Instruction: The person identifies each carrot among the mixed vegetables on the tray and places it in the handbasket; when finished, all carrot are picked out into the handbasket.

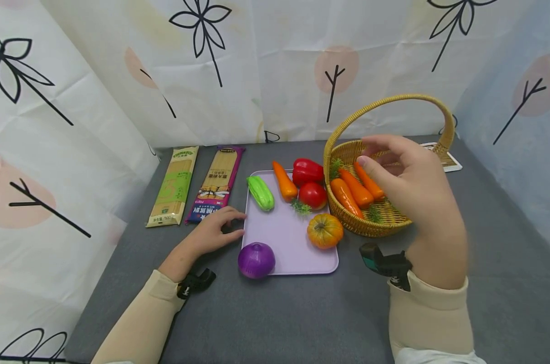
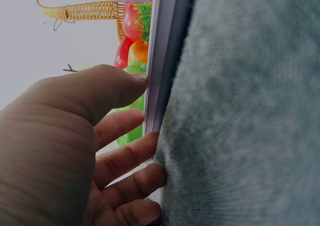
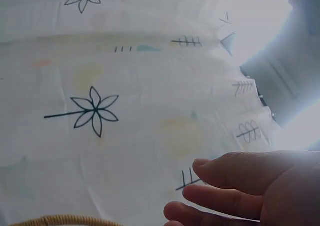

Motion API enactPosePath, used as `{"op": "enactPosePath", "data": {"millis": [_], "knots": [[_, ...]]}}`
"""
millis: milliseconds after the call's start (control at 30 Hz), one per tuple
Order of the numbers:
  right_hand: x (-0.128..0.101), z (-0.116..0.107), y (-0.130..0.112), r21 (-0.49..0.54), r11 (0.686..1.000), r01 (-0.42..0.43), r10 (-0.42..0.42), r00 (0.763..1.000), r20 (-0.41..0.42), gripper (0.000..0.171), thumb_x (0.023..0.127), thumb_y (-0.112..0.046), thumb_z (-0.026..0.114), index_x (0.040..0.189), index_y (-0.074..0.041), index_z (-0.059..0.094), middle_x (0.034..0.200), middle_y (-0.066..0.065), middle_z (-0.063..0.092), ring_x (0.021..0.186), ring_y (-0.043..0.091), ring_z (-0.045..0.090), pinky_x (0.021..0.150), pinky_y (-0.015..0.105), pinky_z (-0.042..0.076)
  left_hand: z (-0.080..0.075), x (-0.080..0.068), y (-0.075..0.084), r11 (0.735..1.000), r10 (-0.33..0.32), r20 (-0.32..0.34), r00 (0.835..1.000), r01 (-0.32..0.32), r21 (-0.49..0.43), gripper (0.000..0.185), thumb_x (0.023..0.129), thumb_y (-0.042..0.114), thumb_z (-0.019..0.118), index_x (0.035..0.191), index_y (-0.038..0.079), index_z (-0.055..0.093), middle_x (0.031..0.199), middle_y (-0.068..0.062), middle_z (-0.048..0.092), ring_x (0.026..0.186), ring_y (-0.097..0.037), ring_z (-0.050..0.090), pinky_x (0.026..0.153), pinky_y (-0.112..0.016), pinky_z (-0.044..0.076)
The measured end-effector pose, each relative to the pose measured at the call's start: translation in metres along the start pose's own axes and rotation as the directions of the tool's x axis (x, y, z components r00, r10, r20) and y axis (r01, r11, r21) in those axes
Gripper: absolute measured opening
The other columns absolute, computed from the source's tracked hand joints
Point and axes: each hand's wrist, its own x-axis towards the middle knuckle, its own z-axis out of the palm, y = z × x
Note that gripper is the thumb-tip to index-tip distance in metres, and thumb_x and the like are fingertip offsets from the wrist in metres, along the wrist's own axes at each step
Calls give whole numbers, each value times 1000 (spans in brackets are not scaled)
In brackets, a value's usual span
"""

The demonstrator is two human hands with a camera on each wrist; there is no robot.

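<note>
My left hand is at the left edge of the lilac tray, its fingers loosely bent. In the left wrist view the thumb and fingertips are right at the tray's rim. Above the wicker basket hovers my right hand, fingers relaxed and nothing in them. Inside the basket are several orange vegetables, among them a carrot. On the tray are a green vegetable, another carrot, a red pepper, a tomato, a small pumpkin and a purple onion.
Two packs of dry noodles, one green and one purple, lie left of the tray. The basket's tall handle arches up behind my right hand. A white card lies behind the basket. Patterned cloth hangs around the grey table.
</note>
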Motion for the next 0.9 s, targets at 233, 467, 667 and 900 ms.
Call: {"op": "enactPosePath", "data": {"millis": [233,467,667,900], "knots": [[0,30,-19,36,985,172,-172,985,19,33,89,-25,65,120,-16,62,103,-4,60,89,10,57,80,36,51,-1,0,0,1000,21,1,1000,-21,6,39,87,40,65,123,25,60,109,9,56,90,-10,48,77,-31,46],[2,66,-35,65,979,192,-199,970,136,37,88,-26,66,124,-17,60,106,-7,58,82,8,56,73,29,50,-1,-1,1,1000,-10,-4,1000,10,-12,39,87,40,66,123,25,60,111,10,55,92,-9,49,80,-32,46],[12,97,-33,30,986,167,-169,966,195,42,87,-25,67,127,-17,56,100,-9,57,80,6,55,69,25,49,-1,-2,1,1000,-17,-5,1000,17,-20,39,87,40,66,123,25,60,111,11,55,92,-9,49,80,-32,46],[20,127,-25,-8,997,77,-72,959,272,55,84,-26,70,135,-16,49,106,-4,61,80,11,58,67,26,49,-1,-1,2,1000,-3,-2,1000,3,-10,40,87,40,66,123,23,60,110,9,56,91,-11,49,78,-33,46]]}}
